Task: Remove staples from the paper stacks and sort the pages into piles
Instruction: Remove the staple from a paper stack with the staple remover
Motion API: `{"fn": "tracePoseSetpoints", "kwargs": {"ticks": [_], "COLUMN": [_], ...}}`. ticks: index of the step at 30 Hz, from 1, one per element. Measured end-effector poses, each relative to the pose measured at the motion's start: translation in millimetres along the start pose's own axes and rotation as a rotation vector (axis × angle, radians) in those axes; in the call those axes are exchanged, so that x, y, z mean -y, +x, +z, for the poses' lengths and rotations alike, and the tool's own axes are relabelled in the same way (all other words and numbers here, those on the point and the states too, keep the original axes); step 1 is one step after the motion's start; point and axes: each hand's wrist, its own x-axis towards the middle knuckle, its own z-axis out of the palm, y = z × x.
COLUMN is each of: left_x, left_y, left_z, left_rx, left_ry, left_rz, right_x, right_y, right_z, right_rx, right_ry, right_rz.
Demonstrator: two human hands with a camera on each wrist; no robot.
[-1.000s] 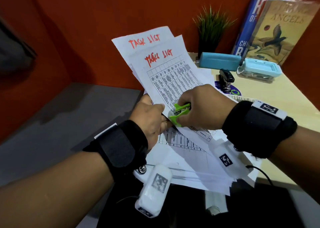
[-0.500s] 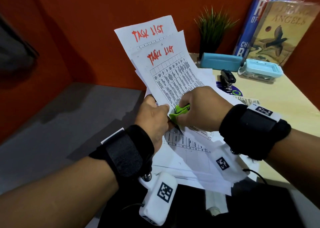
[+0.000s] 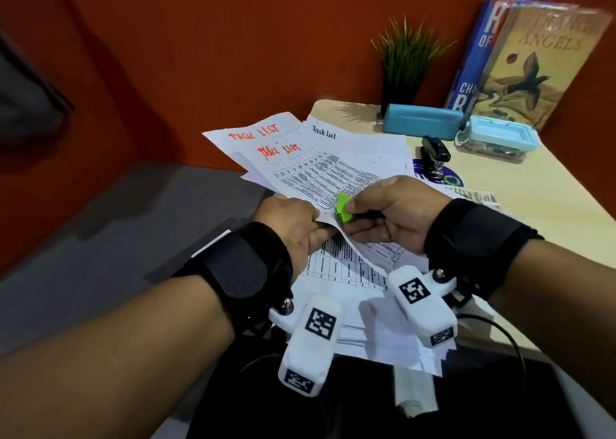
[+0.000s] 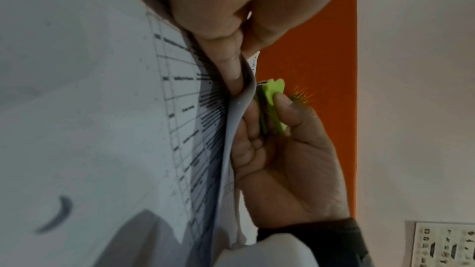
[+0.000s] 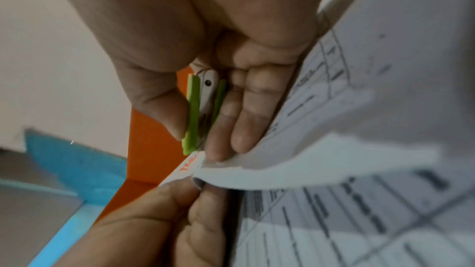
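Note:
My left hand [image 3: 293, 218] pinches the near corner of a stapled paper stack [image 3: 320, 168] headed "Task List" in red; its pages fan out toward the wall. My right hand [image 3: 390, 212] squeezes a green staple remover [image 3: 343, 208] between thumb and fingers, right at that pinched corner. In the left wrist view the left thumb [image 4: 226, 56] presses the curled paper edge [image 4: 239, 109], with the staple remover [image 4: 272, 100] just beyond it. The right wrist view shows the staple remover [image 5: 203, 107] squeezed shut, its tip at the paper corner [image 5: 197, 161]. The staple itself is hidden.
More printed sheets [image 3: 363, 145] lie flat on the beige desk [image 3: 550, 198] under and behind the held stack. A black stapler [image 3: 435, 158], two light-blue cases [image 3: 423, 122], a potted plant [image 3: 403, 61] and leaning books [image 3: 533, 68] stand at the back by the orange wall.
The paper stack has dropped from raised and upright to low over the desk. Both hands came down with it. The right hand turned so the staple remover now stands on edge.

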Motion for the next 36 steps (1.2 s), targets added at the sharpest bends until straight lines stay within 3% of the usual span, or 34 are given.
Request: {"fn": "tracePoseSetpoints", "kwargs": {"ticks": [9,12,15,19,23,24,31,36], "left_x": [3.9,5.1,6.6,8.6,5.4,5.1,7.8,8.2], "left_y": [11.3,9.7,10.8,12.4,8.0,7.4,7.5,5.0], "left_z": [-1.7,-4.5,-3.7,-2.8,-4.5,-4.3,-3.6,-3.4], "left_rx": [-0.072,-0.077,-0.044,0.005,0.014,0.013,0.014,0.035], "left_ry": [0.044,0.061,0.059,0.029,0.051,0.057,0.043,0.078], "left_rz": [-0.064,-0.08,-0.081,-0.074,-0.094,-0.095,-0.074,-0.038], "right_x": [-11.9,-11.5,-10.2,2.4,19.6,23.1,28.6,21.7], "right_y": [8.4,10.3,8.1,10.7,16.4,15.7,14.7,15.4], "right_z": [-5.9,-13.4,-9.1,-7.5,-13.9,-15.5,-33.8,-41.6], "right_rx": [0.005,-0.013,-0.043,-0.185,-0.247,-0.273,-0.167,-0.13], "right_ry": [0.349,0.314,0.116,-0.271,-1.06,-1.167,-1.389,-1.464], "right_rz": [0.061,0.053,0.019,-0.13,-0.302,-0.338,-0.689,-0.743]}}
